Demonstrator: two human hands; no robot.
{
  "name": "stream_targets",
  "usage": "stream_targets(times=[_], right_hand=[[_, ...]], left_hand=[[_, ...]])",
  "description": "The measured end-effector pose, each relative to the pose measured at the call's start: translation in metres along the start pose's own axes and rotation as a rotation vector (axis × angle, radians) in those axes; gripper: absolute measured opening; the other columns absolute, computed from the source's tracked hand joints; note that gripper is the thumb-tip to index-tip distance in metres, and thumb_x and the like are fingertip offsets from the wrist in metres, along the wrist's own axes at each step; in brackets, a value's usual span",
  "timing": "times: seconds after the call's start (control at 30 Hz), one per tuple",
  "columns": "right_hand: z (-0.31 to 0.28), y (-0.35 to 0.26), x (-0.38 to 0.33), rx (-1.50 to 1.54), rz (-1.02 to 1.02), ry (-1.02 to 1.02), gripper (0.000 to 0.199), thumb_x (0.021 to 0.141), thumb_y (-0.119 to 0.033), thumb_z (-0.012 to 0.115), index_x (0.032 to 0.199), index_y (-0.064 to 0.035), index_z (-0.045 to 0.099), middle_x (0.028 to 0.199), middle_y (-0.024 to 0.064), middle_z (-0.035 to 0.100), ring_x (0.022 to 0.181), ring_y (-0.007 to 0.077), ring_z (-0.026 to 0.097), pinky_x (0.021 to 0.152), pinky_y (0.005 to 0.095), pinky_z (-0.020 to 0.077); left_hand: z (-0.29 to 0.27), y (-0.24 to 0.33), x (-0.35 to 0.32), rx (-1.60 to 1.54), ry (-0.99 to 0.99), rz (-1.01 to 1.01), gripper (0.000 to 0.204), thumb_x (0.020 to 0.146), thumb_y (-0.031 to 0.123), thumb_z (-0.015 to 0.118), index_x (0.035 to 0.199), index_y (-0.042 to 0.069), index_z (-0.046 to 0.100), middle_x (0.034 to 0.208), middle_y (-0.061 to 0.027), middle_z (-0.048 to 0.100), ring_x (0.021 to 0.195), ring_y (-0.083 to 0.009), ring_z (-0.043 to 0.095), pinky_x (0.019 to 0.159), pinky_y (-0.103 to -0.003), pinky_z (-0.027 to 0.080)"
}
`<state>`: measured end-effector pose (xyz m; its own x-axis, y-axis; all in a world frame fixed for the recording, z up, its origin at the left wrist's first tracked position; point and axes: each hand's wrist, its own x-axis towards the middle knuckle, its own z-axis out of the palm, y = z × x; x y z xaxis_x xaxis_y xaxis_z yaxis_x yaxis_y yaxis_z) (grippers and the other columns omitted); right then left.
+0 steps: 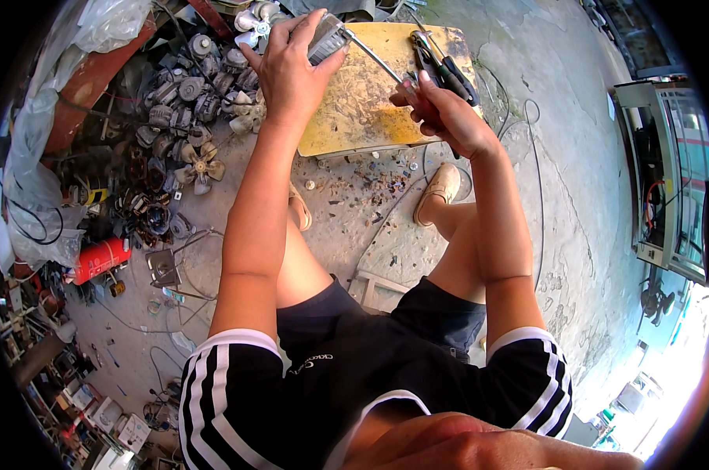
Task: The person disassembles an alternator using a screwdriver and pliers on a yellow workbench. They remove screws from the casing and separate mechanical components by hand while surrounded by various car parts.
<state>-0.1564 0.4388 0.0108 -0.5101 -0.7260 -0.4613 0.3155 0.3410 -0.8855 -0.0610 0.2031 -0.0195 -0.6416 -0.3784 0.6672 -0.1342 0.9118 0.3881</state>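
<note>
My left hand is closed around a small grey metal motor, raised over the far left corner of a worn yellow board. A screwdriver is gripped in my right hand; its handle is mostly hidden by my fingers. The long steel shaft slants up and left, and its tip meets the right side of the motor. Just past my right hand, pliers and other dark-handled tools lie on the board's right side.
On the left is a heap of old motors, with a fan blade at its near side. A red cylinder lies below it. Loose cable and debris cover parts of the floor. A metal-framed cabinet stands at right.
</note>
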Motion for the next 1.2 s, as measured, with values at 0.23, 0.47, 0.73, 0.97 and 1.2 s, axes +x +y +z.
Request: stream_targets(times=[0.23,0.47,0.73,0.97,1.2], right_hand=[[0.006,0.010,0.002,-0.200,-0.114,0.108,0.056,0.097,-0.059,0.054,0.123,-0.0102,0.065,0.107,-0.0013,0.065,0.084,0.0091,0.047,0.076,0.0236,0.0434],[-0.001,0.007,0.003,0.000,-0.014,0.000,0.043,0.098,-0.044,0.061,0.121,-0.0072,0.063,0.103,-0.0033,0.063,0.082,0.0030,0.050,0.068,0.0197,0.0419],[0.005,0.006,0.000,-0.082,-0.053,0.032,0.046,0.093,-0.050,0.066,0.112,-0.0086,0.064,0.100,-0.0019,0.063,0.082,0.0084,0.049,0.073,0.0240,0.0439],[-0.001,0.014,0.005,-0.171,-0.123,0.019,0.045,0.094,-0.045,0.067,0.121,-0.0094,0.061,0.101,-0.0019,0.064,0.083,0.0053,0.051,0.070,0.0228,0.0443],[0.011,-0.005,-0.005,-0.059,-0.035,0.038,0.039,0.098,-0.040,0.063,0.119,-0.0074,0.063,0.094,-0.0056,0.061,0.075,0.0044,0.047,0.067,0.0194,0.0409]], left_hand=[[0.000,0.000,0.001,0.000,0.015,0.012,0.060,0.079,0.042,0.080,0.134,0.024,0.061,0.122,-0.0003,0.061,0.115,-0.0238,0.059,0.111,-0.071,0.015],[0.001,-0.002,0.001,-0.012,0.022,0.011,0.062,0.078,0.043,0.080,0.134,0.025,0.061,0.121,-0.0001,0.061,0.114,-0.0233,0.059,0.111,-0.071,0.015],[0.001,0.000,-0.001,-0.007,0.003,0.004,0.062,0.078,0.042,0.080,0.134,0.025,0.061,0.121,-0.0007,0.061,0.113,-0.0234,0.059,0.112,-0.069,0.016],[0.000,0.001,0.001,-0.029,0.018,0.004,0.062,0.077,0.041,0.081,0.134,0.024,0.061,0.121,-0.0005,0.061,0.113,-0.0231,0.060,0.112,-0.069,0.015],[0.001,0.002,-0.002,-0.034,0.010,0.001,0.061,0.078,0.040,0.081,0.134,0.024,0.061,0.122,-0.0004,0.061,0.114,-0.0237,0.060,0.112,-0.069,0.015]])
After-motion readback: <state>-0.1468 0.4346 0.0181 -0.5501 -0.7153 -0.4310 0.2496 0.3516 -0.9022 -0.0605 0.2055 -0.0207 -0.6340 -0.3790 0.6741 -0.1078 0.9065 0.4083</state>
